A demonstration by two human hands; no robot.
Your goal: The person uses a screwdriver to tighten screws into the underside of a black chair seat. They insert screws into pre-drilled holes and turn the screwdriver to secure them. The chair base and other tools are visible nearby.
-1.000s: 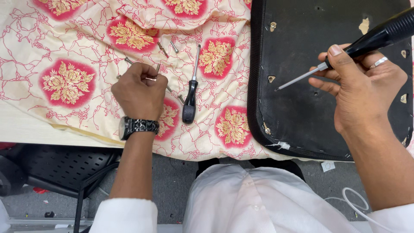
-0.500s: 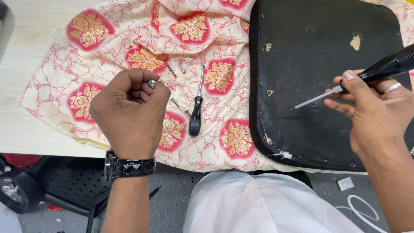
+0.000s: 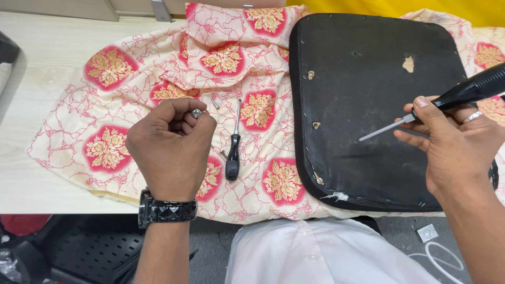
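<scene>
the left hand (image 3: pixel 171 150) pinches a small silver screw (image 3: pixel 196 112) above the patterned cloth (image 3: pixel 126 105). the right hand (image 3: pixel 455 144) grips a black-handled screwdriver (image 3: pixel 447 102), tip over the black seat pad (image 3: pixel 368 79). another screwdriver (image 3: pixel 233 152) lies on the cloth, on the worktop (image 3: pixel 37 68).

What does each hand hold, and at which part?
Left hand pinches a small screw at its fingertips; right hand grips a screwdriver by its black handle.
</scene>
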